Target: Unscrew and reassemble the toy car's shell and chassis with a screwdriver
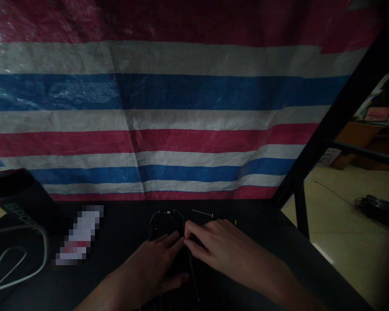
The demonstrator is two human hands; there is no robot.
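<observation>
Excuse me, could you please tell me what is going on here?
A person is working with both hands on a dark object on a black table. The left hand reaches over its near part, and the right hand has its fingertips drawn together at its right side; whether they grip anything is too dark to tell. A thin rod with a yellow end lies just beyond the right hand.

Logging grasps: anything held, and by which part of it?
Cannot tell: the right hand curls at the right edge of the black rounded device, but darkness hides any grip. The left hand lies over its near part.
</observation>
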